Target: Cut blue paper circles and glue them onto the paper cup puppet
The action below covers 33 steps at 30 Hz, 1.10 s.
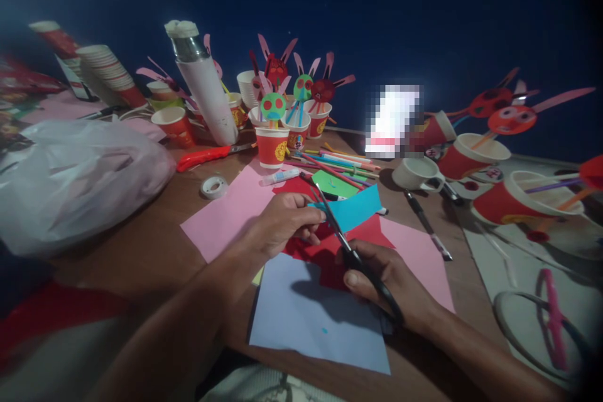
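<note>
In the head view, the left hand (287,221) was pinched shut on the left end of the blue paper (360,207), thumb and fingers pressed together on it. It held the paper just above the desk (155,245), in from the middle of the near edge. The right hand (384,279) was clamped around the black handles of the scissors (343,240). Their blades pointed away toward the far edge and met the blue paper just beside the left hand's fingertips. How far the blades stood apart could not be told.

Under both hands lay a red sheet (372,232) on top of a pink sheet (226,213). A pale sheet (320,320) lay at the near edge, partly beneath the hands. A tape roll (213,186) sat just beyond the pink sheet's left corner. A red cup (272,147) with a green paper face stood farther back, and pencils (342,162) lay scattered to its right. A plastic bag (75,182) covered the desk's left side, and a white cup (417,173) stood toward the right edge.
</note>
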Motion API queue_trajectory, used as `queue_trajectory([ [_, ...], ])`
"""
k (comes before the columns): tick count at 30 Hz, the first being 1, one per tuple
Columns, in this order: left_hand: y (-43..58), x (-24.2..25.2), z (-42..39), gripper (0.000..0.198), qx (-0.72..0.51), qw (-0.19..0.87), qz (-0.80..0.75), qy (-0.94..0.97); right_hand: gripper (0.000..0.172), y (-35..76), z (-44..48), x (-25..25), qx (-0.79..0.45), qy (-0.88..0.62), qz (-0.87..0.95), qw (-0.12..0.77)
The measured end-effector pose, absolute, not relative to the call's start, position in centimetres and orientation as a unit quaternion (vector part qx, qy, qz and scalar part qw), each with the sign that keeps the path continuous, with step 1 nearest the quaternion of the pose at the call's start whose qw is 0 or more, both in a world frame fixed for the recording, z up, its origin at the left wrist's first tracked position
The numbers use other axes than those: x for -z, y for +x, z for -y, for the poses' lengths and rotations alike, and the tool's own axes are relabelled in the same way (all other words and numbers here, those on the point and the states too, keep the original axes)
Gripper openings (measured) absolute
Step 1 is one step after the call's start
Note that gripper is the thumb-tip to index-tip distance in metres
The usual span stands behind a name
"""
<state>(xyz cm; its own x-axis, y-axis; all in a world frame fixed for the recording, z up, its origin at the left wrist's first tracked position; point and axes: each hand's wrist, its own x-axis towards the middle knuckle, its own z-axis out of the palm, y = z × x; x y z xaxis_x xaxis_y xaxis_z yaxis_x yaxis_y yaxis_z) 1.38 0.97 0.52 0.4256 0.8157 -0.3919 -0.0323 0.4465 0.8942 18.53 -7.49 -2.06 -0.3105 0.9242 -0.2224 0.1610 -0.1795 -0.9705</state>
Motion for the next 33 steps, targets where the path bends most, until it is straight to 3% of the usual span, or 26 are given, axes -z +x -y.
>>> queue_trajectory([
  [14,1.32,-0.42,-1.06,0.006,-0.287,0.720,-0.454,0.441,0.041,18.51,7.58,2.23,-0.614,-0.501,0.527,0.309],
  [24,1.26,-0.19,-0.79,0.021,-0.289,0.713,-0.430,0.473,0.046,18.02,7.45,1.44,-0.579,-0.528,0.522,0.337],
  [33,1.50,0.23,-0.85,0.017,-0.317,0.697,-0.432,0.477,0.050,18.04,7.63,2.12,-0.576,-0.522,0.529,0.341],
])
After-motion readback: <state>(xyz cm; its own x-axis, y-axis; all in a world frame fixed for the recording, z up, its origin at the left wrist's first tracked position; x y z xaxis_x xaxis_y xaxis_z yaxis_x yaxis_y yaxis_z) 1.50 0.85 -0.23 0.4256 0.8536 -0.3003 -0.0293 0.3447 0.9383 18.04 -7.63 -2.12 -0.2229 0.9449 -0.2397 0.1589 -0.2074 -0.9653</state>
